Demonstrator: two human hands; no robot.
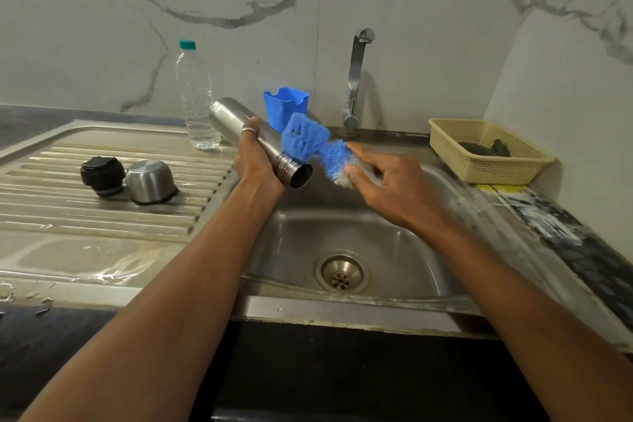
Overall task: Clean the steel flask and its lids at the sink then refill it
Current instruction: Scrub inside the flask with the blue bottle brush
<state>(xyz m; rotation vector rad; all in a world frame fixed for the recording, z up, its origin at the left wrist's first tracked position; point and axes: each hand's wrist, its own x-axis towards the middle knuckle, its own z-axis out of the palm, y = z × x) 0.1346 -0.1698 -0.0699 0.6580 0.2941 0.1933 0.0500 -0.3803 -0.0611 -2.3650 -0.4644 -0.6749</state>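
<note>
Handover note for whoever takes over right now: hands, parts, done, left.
Left hand grips the steel flask, tilted, open mouth over the sink.
Right hand holds the blue brush, bristles at the flask's neck.
Black inner lid and steel cup lid sit on the drainboard; capped water bottle stands behind them.
Done: lids off.
Left: finish scrubbing, rinse, refill; cannot tell whether the lids are washed.
Tap shows no running water.

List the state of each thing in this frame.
steel flask: uncapped, tilted, gripped by left hand
blue brush: held by right hand, bristles against flask neck
black lid: off, on drainboard
steel cup lid: off, mouth down on drainboard
tap: not running
plastic bottle: capped, upright
</note>
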